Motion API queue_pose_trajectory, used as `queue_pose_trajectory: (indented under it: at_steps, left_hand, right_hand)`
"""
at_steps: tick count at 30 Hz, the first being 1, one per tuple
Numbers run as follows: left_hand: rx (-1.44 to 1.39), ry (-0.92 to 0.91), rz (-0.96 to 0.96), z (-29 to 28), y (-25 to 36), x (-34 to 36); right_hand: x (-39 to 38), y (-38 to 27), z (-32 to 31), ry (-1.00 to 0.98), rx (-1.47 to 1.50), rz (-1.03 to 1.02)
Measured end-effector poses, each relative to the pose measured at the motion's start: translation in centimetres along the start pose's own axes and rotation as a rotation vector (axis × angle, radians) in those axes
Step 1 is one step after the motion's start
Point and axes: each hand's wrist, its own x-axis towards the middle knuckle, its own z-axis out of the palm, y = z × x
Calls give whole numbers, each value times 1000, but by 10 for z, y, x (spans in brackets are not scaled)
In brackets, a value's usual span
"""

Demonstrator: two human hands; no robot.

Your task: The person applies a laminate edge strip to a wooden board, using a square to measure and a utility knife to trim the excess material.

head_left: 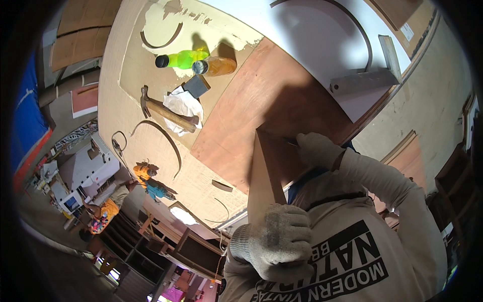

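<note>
My left hand [282,239], in a grey knit glove, is closed round the near end of a wooden board [264,186]. The board stands tilted, its pale long edge up, its far corner over a reddish-brown plywood sheet [236,113] on the worktable. Beside the board's dark face is my right hand [318,149], gloved too, with its fingers closed. Something small and thin shows at those fingertips, too shadowed to name. Farther off to the left lie a hammer [168,113] with a wooden handle and a crumpled white cloth [187,103].
Near the hammer are a dark block [196,86], a green bottle [183,59] and an amber bottle [216,66]. Curved strips [173,143] and an orange and teal power tool [153,181] lie at left. A flat grey bar [362,83] rests far right. Another person [104,215] is at far left.
</note>
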Motion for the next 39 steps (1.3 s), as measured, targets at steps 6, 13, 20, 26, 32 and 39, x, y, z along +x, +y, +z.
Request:
queue_pose_trajectory:
  at_steps: [6, 13, 20, 26, 32, 39]
  left_hand:
    - [-77, -13, 28, -5, 1, -6]
    - [-45, -23, 12, -3, 2, -5]
    - [-68, -12, -1, -3, 2, -5]
    - [-58, 41, -2, -1, 3, -7]
    - [-88, 104, 39, 3, -2, -4]
    - [-42, 94, 48, 2, -1, -6]
  right_hand:
    - [-8, 1, -3, 136, 201, 165]
    - [-15, -32, -14, 99, 2, -114]
    - [4, -29, -9, 83, -139, -99]
    - [9, -29, -18, 24, -141, -119]
    - [13, -28, -10, 34, -173, -83]
    - [15, -30, -9, -25, -146, -13]
